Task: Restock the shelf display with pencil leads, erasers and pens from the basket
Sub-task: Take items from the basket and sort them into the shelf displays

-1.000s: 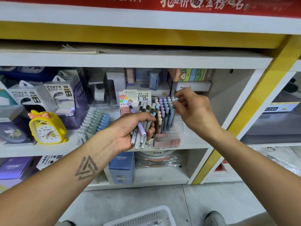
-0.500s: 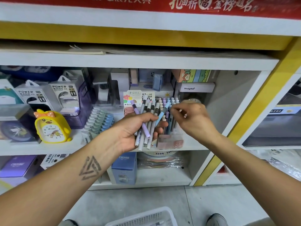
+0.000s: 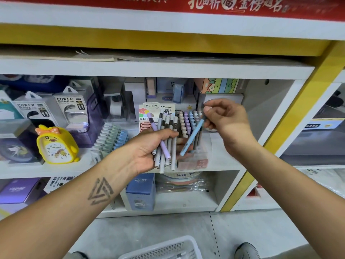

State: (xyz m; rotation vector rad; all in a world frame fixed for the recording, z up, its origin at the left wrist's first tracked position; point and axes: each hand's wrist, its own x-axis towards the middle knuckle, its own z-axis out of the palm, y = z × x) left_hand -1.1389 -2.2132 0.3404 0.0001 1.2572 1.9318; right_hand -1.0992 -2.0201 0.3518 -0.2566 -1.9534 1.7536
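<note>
Up front, the white shelf (image 3: 220,166) with its yellow frame fills most of the view, with goods along its middle level; on the floor at the bottom edge sits the white basket (image 3: 168,248), only its upper rim in view, with a shoe (image 3: 246,249) to its right; on the left of the shelf stand 2 boxed power banks (image 3: 56,109), and near them, toward the front, a yellow duck clock (image 3: 56,144); lower down, a blue box marked CRUHRE (image 3: 141,191) sits on the bottom level; at the middle of the shelf a clear pen display (image 3: 192,157) holds upright rows of pens with cream, lilac and blue caps, a printed card (image 3: 155,112) rising behind it; the left hand (image 3: 149,146) is in front of the display, fingers curled round a bundle of pens (image 3: 166,143), mostly grey-white with 1 lilac lying across them; the right hand (image 3: 225,118) is just above the display's right side, thumb and fingertips pinching the top of 1 blue pen (image 3: 192,139), which slants down and leftward toward the bundle, apart from it
</note>
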